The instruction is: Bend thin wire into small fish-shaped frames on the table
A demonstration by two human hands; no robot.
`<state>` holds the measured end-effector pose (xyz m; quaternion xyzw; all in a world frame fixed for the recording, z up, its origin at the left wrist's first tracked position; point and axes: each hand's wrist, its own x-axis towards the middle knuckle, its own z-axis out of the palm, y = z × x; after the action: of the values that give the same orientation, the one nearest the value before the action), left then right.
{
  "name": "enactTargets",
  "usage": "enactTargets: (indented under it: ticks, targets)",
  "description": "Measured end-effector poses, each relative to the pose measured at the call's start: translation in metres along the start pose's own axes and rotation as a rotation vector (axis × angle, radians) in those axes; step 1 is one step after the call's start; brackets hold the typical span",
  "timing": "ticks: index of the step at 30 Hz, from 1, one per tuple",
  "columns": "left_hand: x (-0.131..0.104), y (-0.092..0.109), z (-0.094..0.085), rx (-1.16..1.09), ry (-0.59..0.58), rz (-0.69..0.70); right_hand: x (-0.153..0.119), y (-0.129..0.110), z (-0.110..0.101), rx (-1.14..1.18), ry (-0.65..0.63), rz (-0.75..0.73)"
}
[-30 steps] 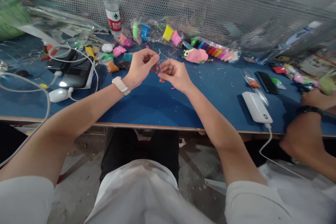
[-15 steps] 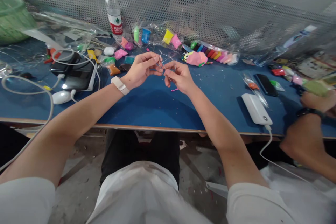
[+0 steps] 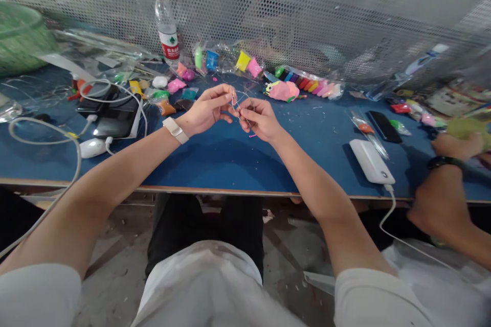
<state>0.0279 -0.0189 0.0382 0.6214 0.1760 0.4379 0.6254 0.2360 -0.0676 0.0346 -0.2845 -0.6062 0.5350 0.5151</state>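
Above the blue table [image 3: 215, 163], a thin silvery wire [image 3: 240, 94], bent into loops, spans the gap between my two hands. My left hand [image 3: 213, 107] pinches one part of it between thumb and fingertips. On the other side my right hand [image 3: 261, 118] grips the wire with thumb and curled fingers. The fingers hide part of its shape. Below the right fingertips lies a small pink-purple strip [image 3: 252, 136]. A pink clay figure [image 3: 283, 91] with a yellow-green head rests beyond the right hand.
Bagged coloured clay [image 3: 307, 82] lines the back beside a water bottle [image 3: 169, 36]. Dark devices with cables [image 3: 115, 117] are at left, near a green basket [image 3: 23, 36]. At right are a white power bank [image 3: 370, 161], a phone [image 3: 384, 126] and another person's hand [image 3: 458, 145].
Both hands still hold the wire, and its bent shape between the fingers has shifted slightly. The camera view has tilted a little, so the table sits lower in the picture.
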Motion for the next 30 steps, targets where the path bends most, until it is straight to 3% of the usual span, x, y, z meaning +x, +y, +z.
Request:
enactTargets:
  ticks: [6,12,21,25,30]
  targets:
    - [0.003,-0.006,0.000,-0.016,0.185,0.034,0.001,-0.005,-0.001,-0.202,0.111,-0.066]
    - [0.003,-0.005,0.001,0.017,0.194,0.069,-0.001,-0.007,0.001,-0.259,0.093,-0.055]
    - [0.004,-0.013,-0.001,0.035,0.242,0.112,0.001,0.000,0.002,-0.275,0.239,-0.088]
    - [0.004,-0.013,-0.002,0.109,0.277,0.170,0.001,0.000,0.003,-0.267,0.232,-0.069]
    - [0.003,-0.011,0.000,0.095,0.254,0.121,0.000,-0.002,0.005,-0.267,0.213,-0.062]
